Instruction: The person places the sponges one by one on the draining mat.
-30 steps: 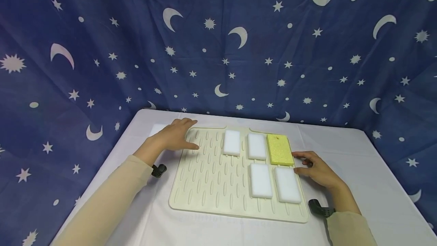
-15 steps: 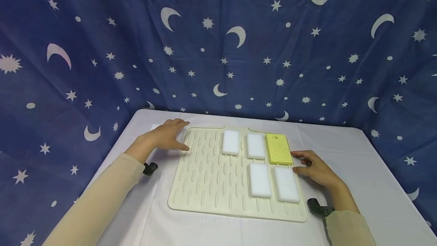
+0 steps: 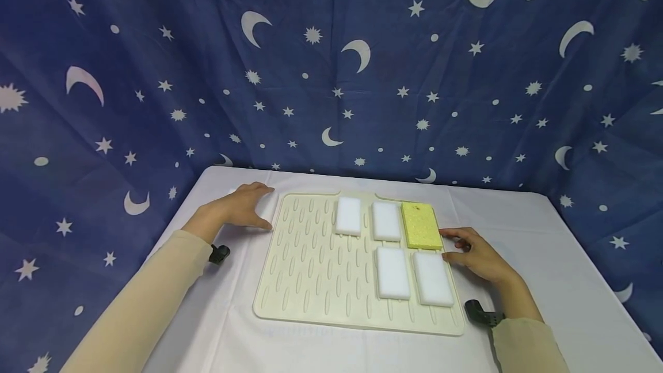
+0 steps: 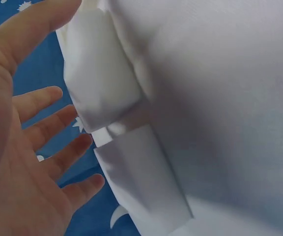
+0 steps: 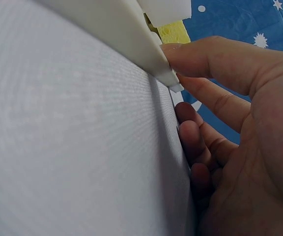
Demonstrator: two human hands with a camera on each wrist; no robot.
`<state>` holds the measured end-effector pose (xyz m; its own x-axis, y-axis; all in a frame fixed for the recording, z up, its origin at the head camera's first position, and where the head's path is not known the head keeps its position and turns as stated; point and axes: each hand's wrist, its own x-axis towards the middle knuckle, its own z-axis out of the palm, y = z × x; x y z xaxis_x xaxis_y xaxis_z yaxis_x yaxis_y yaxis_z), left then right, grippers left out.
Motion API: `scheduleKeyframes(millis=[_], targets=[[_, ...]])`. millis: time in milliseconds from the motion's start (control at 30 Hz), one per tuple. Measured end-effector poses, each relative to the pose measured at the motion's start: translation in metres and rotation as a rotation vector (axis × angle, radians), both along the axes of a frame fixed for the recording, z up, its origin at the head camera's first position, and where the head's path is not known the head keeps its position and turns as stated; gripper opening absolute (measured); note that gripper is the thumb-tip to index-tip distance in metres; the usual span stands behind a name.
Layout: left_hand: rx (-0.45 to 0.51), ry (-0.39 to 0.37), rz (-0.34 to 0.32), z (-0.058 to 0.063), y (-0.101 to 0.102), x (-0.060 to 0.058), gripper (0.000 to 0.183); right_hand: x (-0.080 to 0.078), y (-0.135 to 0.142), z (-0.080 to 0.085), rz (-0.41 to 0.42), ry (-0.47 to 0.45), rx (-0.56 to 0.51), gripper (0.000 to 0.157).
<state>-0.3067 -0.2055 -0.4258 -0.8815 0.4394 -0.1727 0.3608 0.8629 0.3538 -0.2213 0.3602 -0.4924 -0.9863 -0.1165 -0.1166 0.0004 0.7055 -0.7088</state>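
A cream drying mat with raised oval ribs lies flat on the table. Several white sponges, among them one near its front right corner, and a yellow sponge lie on its right half. My left hand hovers beside the mat's far left corner, fingers spread, holding nothing. Near it in the left wrist view are two white blocks, one upper and one lower; in the head view the hand mostly hides them. My right hand touches the mat's right edge with thumb and forefinger, its other fingers loosely curled.
A white cloth covers the table under the mat. Behind and at the sides hangs a blue curtain with moons and stars. Dark wrist cameras sit on the left wrist and the right wrist.
My left hand has moved left, off the mat's far left corner to the table beside it, over the white block there. The right hand stays at the mat's edge.
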Motion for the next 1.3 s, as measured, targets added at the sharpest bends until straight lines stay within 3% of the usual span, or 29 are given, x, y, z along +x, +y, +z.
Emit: scheduleKeyframes(millis=[1300], targets=[[-0.018, 0.028, 0.014, -0.0088, -0.0015, -0.0088, 0.103, -0.0018, 0.0018, 0.0001, 0.009, 0.001, -0.038, 0.064]])
